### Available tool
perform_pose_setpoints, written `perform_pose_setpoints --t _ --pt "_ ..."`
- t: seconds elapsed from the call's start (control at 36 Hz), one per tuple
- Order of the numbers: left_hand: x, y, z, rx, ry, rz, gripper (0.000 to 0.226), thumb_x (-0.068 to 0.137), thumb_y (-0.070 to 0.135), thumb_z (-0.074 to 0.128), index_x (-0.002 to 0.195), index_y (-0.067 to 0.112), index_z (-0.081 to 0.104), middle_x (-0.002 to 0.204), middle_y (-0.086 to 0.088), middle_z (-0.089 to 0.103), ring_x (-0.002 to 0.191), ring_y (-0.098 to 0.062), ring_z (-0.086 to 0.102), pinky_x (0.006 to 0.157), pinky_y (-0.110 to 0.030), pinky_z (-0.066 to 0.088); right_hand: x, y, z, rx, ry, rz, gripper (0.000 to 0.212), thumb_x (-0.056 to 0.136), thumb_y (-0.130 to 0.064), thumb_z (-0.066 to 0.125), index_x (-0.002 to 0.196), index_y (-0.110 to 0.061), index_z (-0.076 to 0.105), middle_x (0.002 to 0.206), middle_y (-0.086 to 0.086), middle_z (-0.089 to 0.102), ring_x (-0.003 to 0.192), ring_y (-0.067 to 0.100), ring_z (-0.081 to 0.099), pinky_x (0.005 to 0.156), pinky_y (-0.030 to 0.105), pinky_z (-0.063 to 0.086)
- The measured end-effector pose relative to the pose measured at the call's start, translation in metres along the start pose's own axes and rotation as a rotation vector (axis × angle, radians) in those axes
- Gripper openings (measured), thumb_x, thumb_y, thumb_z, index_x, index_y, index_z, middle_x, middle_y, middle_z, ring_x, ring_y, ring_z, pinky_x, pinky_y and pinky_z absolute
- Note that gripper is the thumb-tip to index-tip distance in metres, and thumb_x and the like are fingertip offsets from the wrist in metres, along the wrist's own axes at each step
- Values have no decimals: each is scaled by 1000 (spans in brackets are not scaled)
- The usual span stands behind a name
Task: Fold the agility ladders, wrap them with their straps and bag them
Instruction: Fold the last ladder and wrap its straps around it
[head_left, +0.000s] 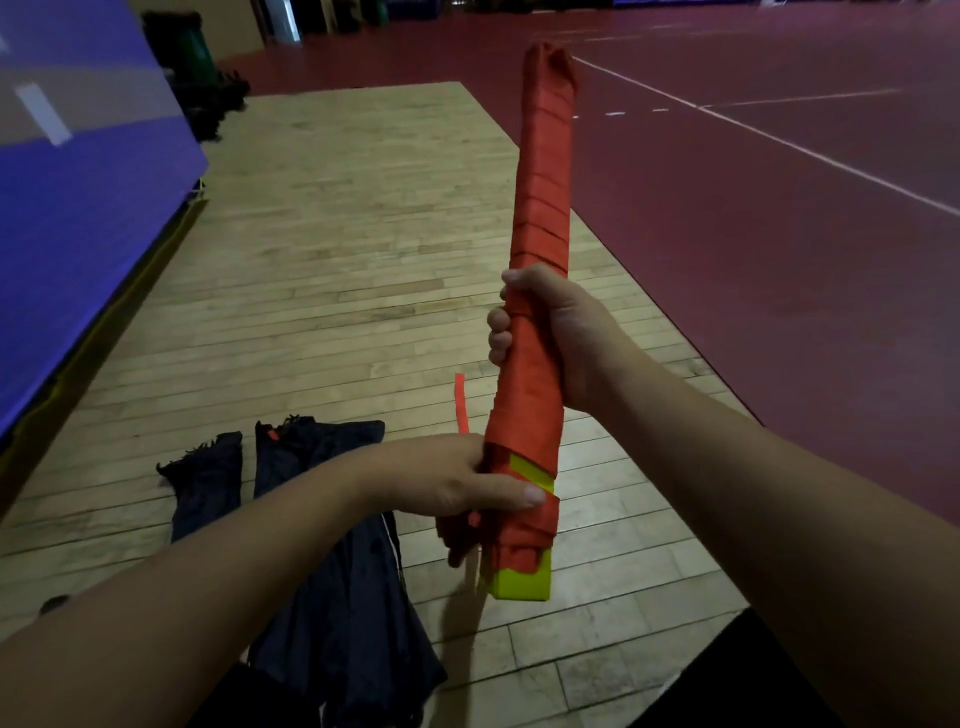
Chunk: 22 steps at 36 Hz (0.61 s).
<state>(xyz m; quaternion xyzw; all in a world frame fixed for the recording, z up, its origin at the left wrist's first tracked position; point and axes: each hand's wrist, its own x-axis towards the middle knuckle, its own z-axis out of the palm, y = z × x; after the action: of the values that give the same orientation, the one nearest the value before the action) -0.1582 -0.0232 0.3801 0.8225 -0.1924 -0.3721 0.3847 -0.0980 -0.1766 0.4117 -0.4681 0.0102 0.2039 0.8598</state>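
The folded ladder (543, 197) is a long, stiff bundle held nearly upright in the air over the floor, its top leaning slightly away from the person. Flat orange webbing, the strap (540, 228), winds round it in tight overlapping turns that leave dark slanting seams along its length. At the lower end the flat, square-edged yellow-green rungs (524, 584) show out of the wrapping. The right hand (561, 332) grips the bundle at its middle, fingers curled round the far side. The left hand (467, 483) holds it lower down, thumb pressed flat across the webbing, and a loose strap end (460, 402) sticks up just above it. Limp dark fabric bags (343, 597) lie crumpled on the pale wooden plank floor (337, 234) below, beside smooth red court flooring (779, 234).
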Motion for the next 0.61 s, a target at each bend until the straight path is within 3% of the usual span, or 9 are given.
perform_pose_setpoints --t 0.08,0.22,0.31,0.39,0.47,0.56,0.61 --pt "4 -5 -1 38 45 -87 73 76 70 60 114 8 64 104 -18 73 91 -33 72 86 -39 58 4 2 -5 -49 73 -63 14 92 -15 63 89 -12 49 65 10 55 49 19 52 53 26 50" --pt "12 -5 5 250 214 -79 49 91 64 53 101 16 60 73 -2 67 51 -5 60 66 -30 55 8 0 -8 -180 202 -252 16 92 -9 64 97 -10 49 67 16 54 50 24 53 52 32 52" --pt "17 -4 8 463 306 -115 59 88 72 49 106 18 64 85 0 73 49 -2 59 64 -28 55 10 4 -12 -305 270 -352 17 91 -7 66 94 -8 50 68 18 55 50 25 56 53 35 54" --pt "20 -3 15 439 350 -137 58 82 77 53 108 26 59 89 7 71 51 -2 63 53 -21 52 14 12 -10 -428 356 -433 17 92 -10 68 94 -11 51 68 14 58 54 25 60 55 39 57" --pt "27 -8 22 523 428 -214 61 73 82 59 102 28 58 87 7 69 72 -9 67 66 -28 58 20 26 -6 -477 442 -474 18 93 -16 68 102 -13 53 76 10 60 62 22 63 59 35 58" --pt "30 -19 17 471 466 -199 48 79 72 63 99 29 60 88 7 69 78 -11 67 75 -36 61 19 29 -2 -414 411 -402 22 94 -19 67 108 -9 54 81 10 62 68 21 65 66 35 59" --pt "23 -19 7 301 389 -94 36 83 62 67 95 29 60 87 7 71 78 -11 69 74 -33 61 14 19 0 -213 297 -331 27 94 -20 66 112 -6 53 82 12 61 66 23 64 65 36 58"
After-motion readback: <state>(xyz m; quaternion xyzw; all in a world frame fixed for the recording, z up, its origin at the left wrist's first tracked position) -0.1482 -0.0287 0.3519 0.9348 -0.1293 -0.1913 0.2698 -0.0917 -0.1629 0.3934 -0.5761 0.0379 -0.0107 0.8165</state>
